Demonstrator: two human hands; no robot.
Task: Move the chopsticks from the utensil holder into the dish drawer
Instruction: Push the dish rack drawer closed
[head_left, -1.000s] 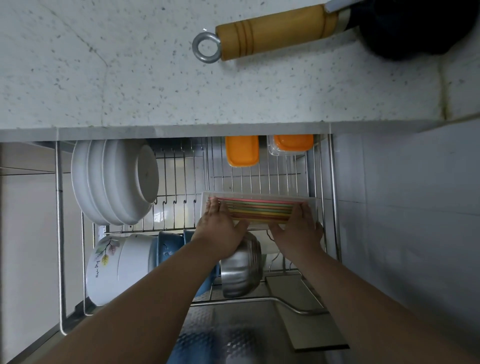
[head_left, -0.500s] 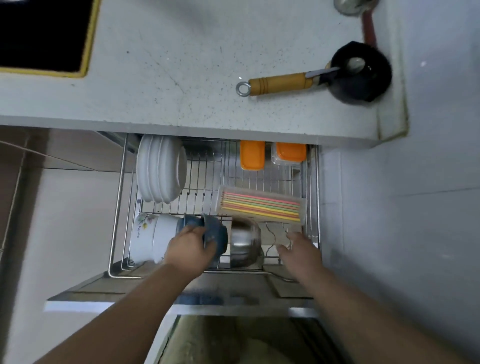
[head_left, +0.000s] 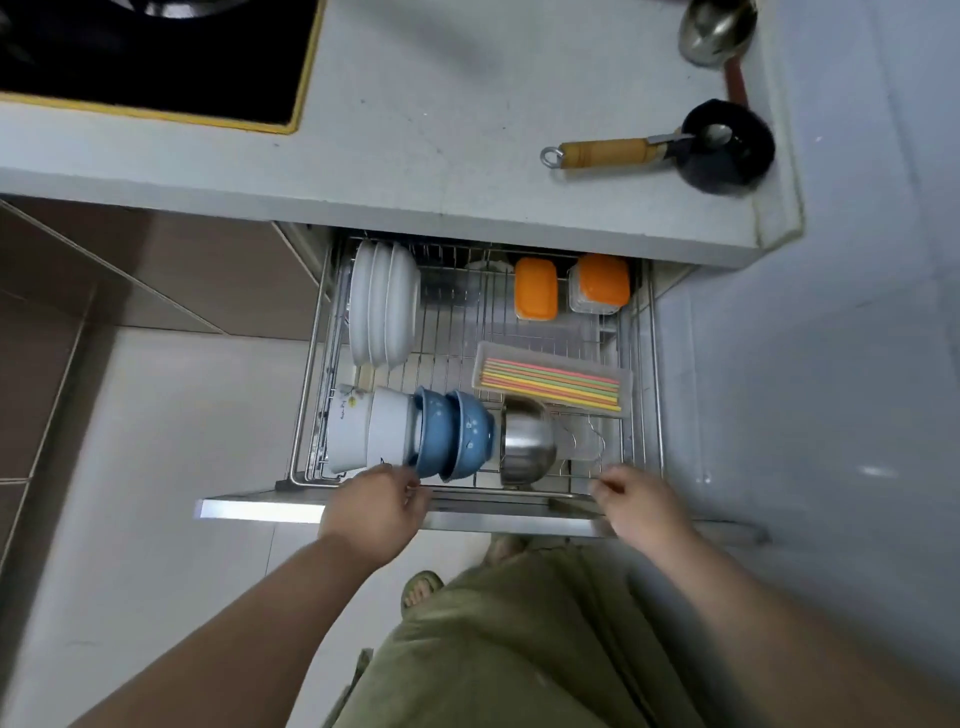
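Chopsticks (head_left: 551, 383), a bright bundle of many colours, lie flat in a clear tray (head_left: 626, 375) at the right side of the pulled-out dish drawer (head_left: 317, 343), just behind a steel bowl (head_left: 527, 448). Both hands sit at the drawer's front edge, empty: the left hand (head_left: 375, 510) has its fingers loosely curled near two blue bowls (head_left: 453, 435), and the right hand (head_left: 640, 505) is half open with nothing in it, close to the front rail. White plates (head_left: 383, 304) stand on edge at the drawer's back left corner, and two orange-lidded boxes (head_left: 570, 286) stand at its back right. On the counter (head_left: 441, 130) above lies a wooden-handled ladle (head_left: 613, 153).
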